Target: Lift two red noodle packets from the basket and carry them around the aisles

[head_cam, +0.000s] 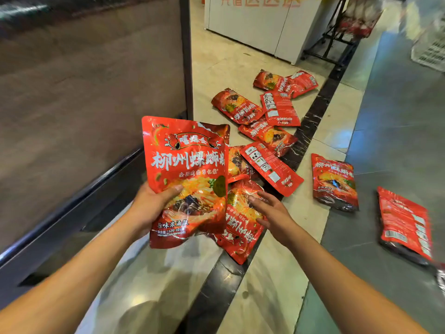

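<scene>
My left hand [154, 203] grips a red noodle packet [187, 165] upright by its lower left edge, thumb across the front; a second packet's top [216, 130] peeks out behind it. My right hand [269, 213] reaches down with fingers spread, its fingertips on or just above another red packet [238, 235] lying on the floor. Several more red packets lie scattered on the floor beyond, one face up at the right [333, 182] and one back side up at the far right [405, 225].
A dark shelf unit or glass-fronted case [84, 92] fills the left side. A black stripe [310, 121] runs along the tiled floor. A white cabinet [255, 22] stands at the back, with a black metal rack [337, 37] holding red goods beside it.
</scene>
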